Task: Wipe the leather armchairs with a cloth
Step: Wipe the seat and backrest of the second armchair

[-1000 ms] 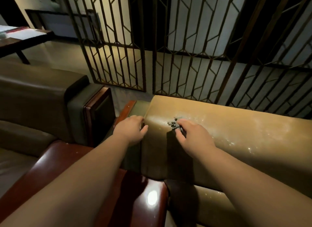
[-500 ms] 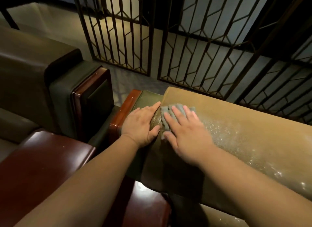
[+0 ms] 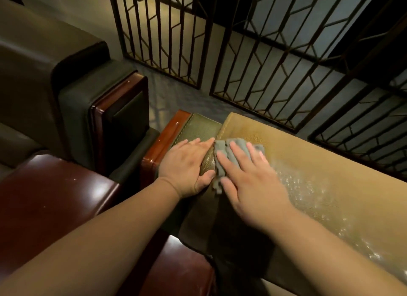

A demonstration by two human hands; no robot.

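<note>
Leather backrest [image 3: 308, 163] is wet to the right, so your right hand [image 3: 248, 181] presses the cloth [image 3: 222, 150] flat, fingers straight. Your left hand [image 3: 187, 163] lies open beside it, likely bracing.

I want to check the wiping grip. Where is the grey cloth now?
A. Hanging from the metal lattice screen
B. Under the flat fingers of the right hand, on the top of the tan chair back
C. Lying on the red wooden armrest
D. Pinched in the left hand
B: the grey cloth lies under the straight fingers of the right hand on the tan chair back; the left hand rests beside it.
</note>
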